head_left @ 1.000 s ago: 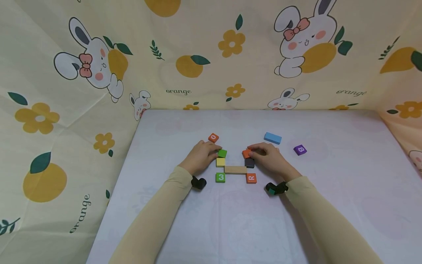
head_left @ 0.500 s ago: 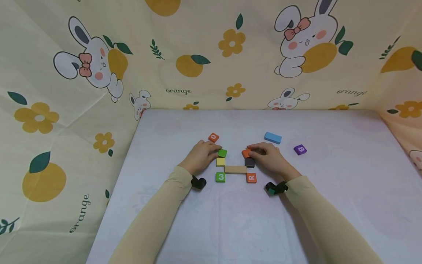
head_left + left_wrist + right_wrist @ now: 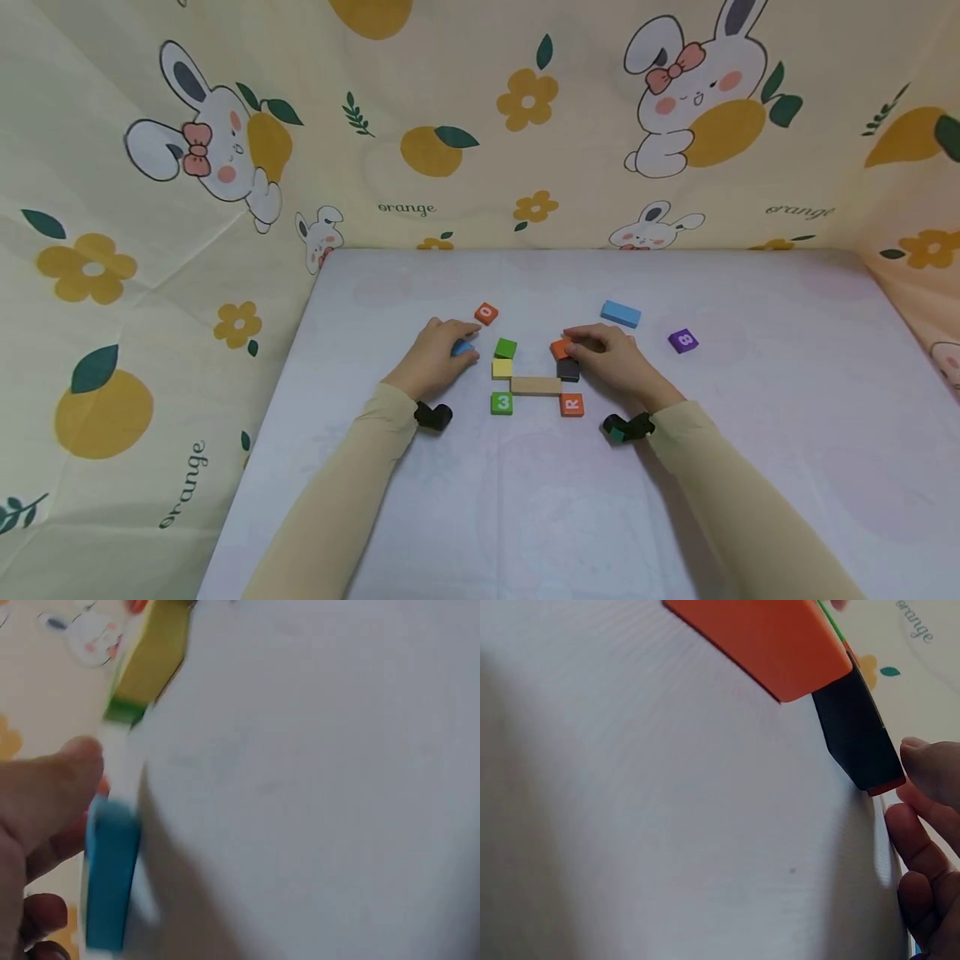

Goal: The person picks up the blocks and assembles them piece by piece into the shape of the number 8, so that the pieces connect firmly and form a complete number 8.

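My left hand (image 3: pixel 435 354) is left of the row of blocks, thumb and forefinger apart around a blue block (image 3: pixel 462 348). In the left wrist view the thumb stands clear of that blue block (image 3: pixel 112 874), with fingers behind it. My right hand (image 3: pixel 611 358) pinches an orange block (image 3: pixel 560 348) between thumb and forefinger, just beyond a black block (image 3: pixel 567 370). Across from it, a green block (image 3: pixel 506 348) touches a yellow block (image 3: pixel 502 369). A plain wooden block (image 3: pixel 536 386) lies crosswise between the two columns.
Nearer lie a green block marked 3 (image 3: pixel 502 403) and an orange block marked R (image 3: pixel 572 405). Farther back are an orange block marked 0 (image 3: pixel 486 313), a long blue block (image 3: pixel 621 314) and a purple block (image 3: pixel 683 341). A patterned cloth (image 3: pixel 465 83) hangs behind the table.
My left hand has let go of the green block and moved left, to the blue block that now shows between its fingers. The right hand stays at the orange block.
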The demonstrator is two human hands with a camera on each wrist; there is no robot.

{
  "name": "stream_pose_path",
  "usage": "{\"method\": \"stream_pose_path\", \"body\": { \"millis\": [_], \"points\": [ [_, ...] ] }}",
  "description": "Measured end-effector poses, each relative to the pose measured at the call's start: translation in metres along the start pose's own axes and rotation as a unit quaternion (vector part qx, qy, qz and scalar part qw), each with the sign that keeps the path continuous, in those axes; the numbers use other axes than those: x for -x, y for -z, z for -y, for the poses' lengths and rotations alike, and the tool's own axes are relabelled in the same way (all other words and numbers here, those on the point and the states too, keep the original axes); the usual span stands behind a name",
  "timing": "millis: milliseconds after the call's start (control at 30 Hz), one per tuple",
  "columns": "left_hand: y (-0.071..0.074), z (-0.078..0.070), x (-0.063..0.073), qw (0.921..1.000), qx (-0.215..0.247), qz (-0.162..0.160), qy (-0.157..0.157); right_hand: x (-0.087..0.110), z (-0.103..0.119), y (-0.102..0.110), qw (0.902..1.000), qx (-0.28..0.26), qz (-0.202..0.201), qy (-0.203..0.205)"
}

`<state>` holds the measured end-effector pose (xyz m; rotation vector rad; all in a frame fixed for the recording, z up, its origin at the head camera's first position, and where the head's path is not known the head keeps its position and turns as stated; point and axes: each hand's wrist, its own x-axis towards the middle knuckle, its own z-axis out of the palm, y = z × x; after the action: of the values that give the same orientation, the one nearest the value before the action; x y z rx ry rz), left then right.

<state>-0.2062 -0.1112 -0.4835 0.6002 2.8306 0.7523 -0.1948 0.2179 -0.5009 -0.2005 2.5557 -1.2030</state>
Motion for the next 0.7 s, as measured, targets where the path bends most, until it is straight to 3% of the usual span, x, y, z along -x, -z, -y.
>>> {"method": "stream_pose_path", "body": {
  "millis": [200,367,533,700],
  "points": [
    [0.007,0.025,0.010,0.9989,0.030,0.004,0.035,0.001,-0.001,0.001,1.0000,0.003,-0.001,-0.007],
    [0.010,0.040,0.016,0.9968,0.066,0.004,0.045,0.001,0.000,0.000,1.0000,0.000,0.001,-0.007],
    [0.009,0.052,0.020,0.9888,0.138,-0.014,0.055,0.000,0.002,0.000,1.0000,-0.006,0.003,0.000],
    [0.007,0.058,0.022,0.9816,0.179,-0.029,0.061,0.000,0.002,0.000,1.0000,-0.002,0.003,0.002]
  ]
}}
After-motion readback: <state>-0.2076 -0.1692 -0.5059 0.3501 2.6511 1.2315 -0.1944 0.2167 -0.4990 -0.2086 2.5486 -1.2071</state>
